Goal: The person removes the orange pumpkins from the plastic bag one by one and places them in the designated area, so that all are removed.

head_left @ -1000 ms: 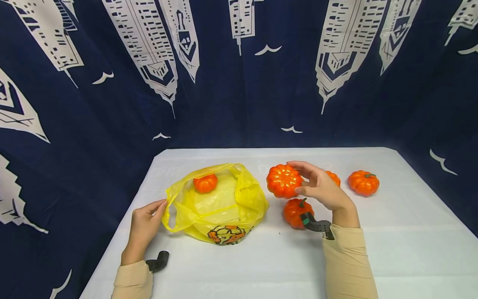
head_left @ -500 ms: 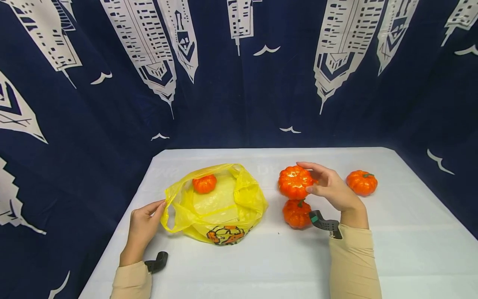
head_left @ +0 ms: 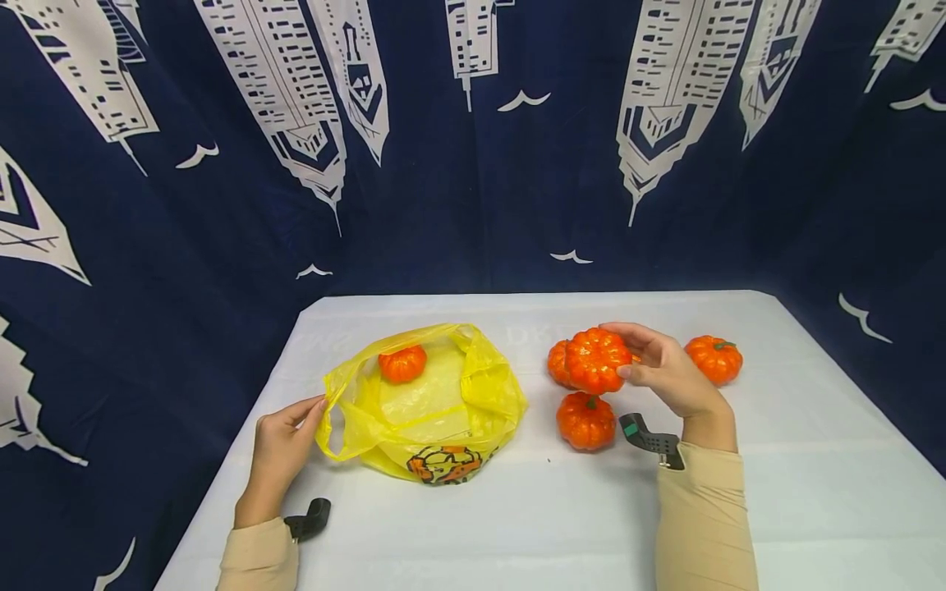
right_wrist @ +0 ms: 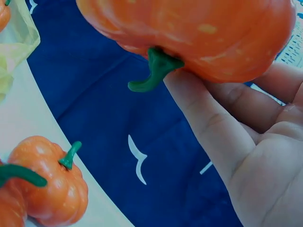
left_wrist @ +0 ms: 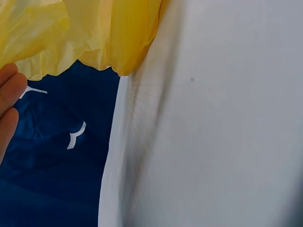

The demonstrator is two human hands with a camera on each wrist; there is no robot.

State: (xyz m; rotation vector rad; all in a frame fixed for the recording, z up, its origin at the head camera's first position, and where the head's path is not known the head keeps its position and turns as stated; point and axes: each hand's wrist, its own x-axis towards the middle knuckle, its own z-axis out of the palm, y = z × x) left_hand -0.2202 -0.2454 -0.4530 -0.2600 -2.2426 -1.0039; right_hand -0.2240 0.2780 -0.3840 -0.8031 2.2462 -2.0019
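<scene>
In the head view my left hand [head_left: 282, 443] pinches the left edge of a yellow plastic bag [head_left: 424, 423] by its handle; its fingertips also show beside the yellow plastic [left_wrist: 85, 33] in the left wrist view. The bag's mouth gapes, and one small orange pumpkin [head_left: 402, 364] lies inside. My right hand [head_left: 676, 373] grips a glossy orange pumpkin [head_left: 600, 359] by its right side, underside toward the head camera. Its curved green stem [right_wrist: 158, 71] shows in the right wrist view. Behind the held pumpkin, another pumpkin [head_left: 557, 364] is partly hidden.
One pumpkin [head_left: 586, 422] sits nearer the front, below the held one. Another pumpkin [head_left: 714, 359] stands at the right beyond my hand. A sliver of orange shows between my right fingers. The white tabletop [head_left: 480, 533] ends before a dark blue printed curtain [head_left: 473, 189].
My right hand has moved right with its pumpkin, which uncovers part of the pumpkin behind it. My left hand keeps its pinch on the bag. The head view has shifted slightly.
</scene>
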